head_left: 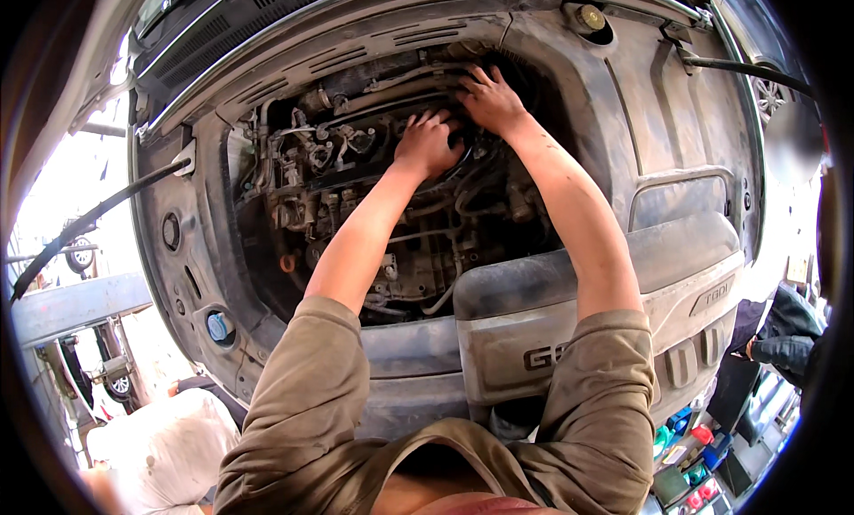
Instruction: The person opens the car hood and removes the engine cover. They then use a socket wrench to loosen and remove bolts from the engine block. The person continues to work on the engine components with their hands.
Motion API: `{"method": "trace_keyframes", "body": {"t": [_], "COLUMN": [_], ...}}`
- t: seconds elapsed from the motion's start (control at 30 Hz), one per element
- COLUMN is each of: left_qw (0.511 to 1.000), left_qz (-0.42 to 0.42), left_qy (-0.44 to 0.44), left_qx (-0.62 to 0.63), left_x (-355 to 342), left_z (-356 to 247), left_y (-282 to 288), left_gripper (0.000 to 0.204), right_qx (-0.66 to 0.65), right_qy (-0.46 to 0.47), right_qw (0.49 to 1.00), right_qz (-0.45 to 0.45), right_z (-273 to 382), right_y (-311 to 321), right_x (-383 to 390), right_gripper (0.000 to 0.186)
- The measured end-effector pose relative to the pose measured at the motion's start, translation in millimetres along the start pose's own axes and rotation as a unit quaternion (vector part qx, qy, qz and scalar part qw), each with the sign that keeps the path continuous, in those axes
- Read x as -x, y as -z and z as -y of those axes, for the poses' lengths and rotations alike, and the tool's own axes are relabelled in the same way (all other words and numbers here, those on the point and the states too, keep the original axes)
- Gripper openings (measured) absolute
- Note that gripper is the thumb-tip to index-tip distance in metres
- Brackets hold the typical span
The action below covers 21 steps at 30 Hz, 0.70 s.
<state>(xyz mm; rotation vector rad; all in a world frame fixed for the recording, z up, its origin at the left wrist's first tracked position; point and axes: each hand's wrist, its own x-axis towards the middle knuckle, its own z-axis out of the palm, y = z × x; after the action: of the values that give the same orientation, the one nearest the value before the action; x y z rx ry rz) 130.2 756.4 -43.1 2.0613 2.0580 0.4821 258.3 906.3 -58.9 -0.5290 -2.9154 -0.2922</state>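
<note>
Item: grey-and-black moulded plastic engine cover (525,312), dusty, lying at the near right edge of the bay, beneath the right forearm.

Item: grimy metal engine (414,279), uncovered, sunk in the bay beyond that cover; hoses and small fittings throughout.

Item: left hand (429,146), bare, back upward, fingers curled over the far part of the engine, thumb to the right. Whether it is closed on anything cannot be told; the fingertips are lost among dark parts.

Item: right hand (492,101), bare, fingers spread and bent, just beside the left hand, farther out and to its right. A hold cannot be confirmed here either.

Item: long, dark, dusty cylindrical pipe (405,92), at the rear of the engine. Long axis: across the bay, left to right, its right end slightly farther off. It lies beyond the left hand and leftward from the right hand's fingers. The right hand is nearer, its fingertips at or beside the right end; contact is unclear.

Item: brass-coloured round cap (590,18), far right, well apart from both hands.
</note>
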Motion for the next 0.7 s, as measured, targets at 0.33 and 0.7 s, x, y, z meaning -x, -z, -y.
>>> {"method": "trace_keyframes", "body": {"t": [0.33,0.7], "left_qw": [1.0,0.996], "left_qz": [0.006,0.076], "left_qy": [0.007,0.028], "left_qx": [0.002,-0.037], "left_x": [-0.1,-3.0], "left_z": [1.6,-0.3], "left_y": [-2.8,4.5], "left_gripper": [0.038,0.044], "right_qx": [-0.032,0.011], "right_qy": [-0.011,-0.017], "right_qw": [0.991,0.997], "right_qz": [0.13,0.076], "right_z": [0.3,1.4], "right_y": [22.5,10.3], "right_x": [-4.3,-7.0], "right_gripper": [0.035,0.024]}}
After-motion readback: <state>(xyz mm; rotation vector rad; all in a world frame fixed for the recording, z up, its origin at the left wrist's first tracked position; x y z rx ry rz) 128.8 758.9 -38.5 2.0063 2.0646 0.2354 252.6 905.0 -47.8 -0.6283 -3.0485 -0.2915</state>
